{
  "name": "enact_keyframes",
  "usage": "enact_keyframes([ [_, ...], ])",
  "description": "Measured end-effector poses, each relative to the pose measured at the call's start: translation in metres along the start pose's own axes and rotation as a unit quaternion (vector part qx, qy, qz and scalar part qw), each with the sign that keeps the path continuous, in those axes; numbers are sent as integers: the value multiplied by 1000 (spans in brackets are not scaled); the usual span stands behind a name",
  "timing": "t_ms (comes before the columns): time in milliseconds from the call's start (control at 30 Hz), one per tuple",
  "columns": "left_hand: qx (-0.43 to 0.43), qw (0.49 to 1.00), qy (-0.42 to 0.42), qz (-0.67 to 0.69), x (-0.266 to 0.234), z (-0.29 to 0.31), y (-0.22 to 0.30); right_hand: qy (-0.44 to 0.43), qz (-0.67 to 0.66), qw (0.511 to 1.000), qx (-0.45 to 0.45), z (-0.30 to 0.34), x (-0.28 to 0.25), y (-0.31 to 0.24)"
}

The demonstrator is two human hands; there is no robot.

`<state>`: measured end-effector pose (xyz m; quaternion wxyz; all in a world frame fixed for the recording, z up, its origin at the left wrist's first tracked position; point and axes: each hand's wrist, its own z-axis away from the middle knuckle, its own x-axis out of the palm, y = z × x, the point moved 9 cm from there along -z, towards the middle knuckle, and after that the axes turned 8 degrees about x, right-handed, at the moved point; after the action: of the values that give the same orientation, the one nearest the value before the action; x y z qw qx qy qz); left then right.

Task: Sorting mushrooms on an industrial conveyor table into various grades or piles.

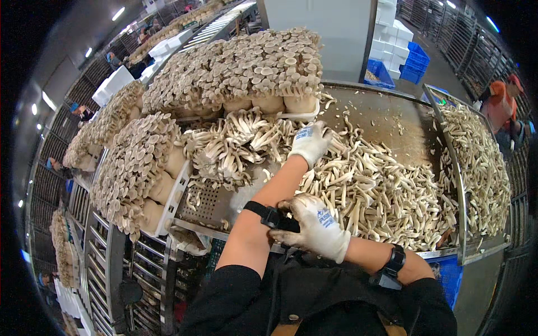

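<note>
My left hand (311, 142), in a white glove, reaches over the steel worktable. Its fingers are curled round a few pale mushrooms (338, 143) at the edge of a loose heap. My right hand (318, 226), gloved as well, crosses to my left forearm, its thumb and fingers closed about a black strapped-on device (283, 220). Left of my left hand lie clumps of cut mushrooms (227, 147), stems still joined. To the right spreads a wide pile of separate mushrooms (375, 193).
Trays of grey-capped mushroom blocks (241, 70) stand behind, with another tray (143, 173) on the left by a roller conveyor (101, 246). A metal-framed bin of mushrooms (476, 168) is at right. Blue crates (414, 59) and white boxes (392, 42) stack beyond. A co-worker (500, 103) stands far right.
</note>
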<state>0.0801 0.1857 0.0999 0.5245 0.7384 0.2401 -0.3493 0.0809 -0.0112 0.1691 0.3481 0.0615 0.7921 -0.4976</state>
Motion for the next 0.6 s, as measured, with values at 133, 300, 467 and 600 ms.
enact_keyframes([
  [133,5,996,-64,-69,12,-3,-12,7,72,997,10,-4,5,0],
  [300,34,986,-105,-124,21,1,-3,-7,11,999,53,-8,0,15],
  [467,84,967,-146,-193,47,9,2,-5,-105,978,182,-3,-4,56],
  [600,107,939,-238,-226,71,20,2,-11,-153,966,207,0,1,72],
])
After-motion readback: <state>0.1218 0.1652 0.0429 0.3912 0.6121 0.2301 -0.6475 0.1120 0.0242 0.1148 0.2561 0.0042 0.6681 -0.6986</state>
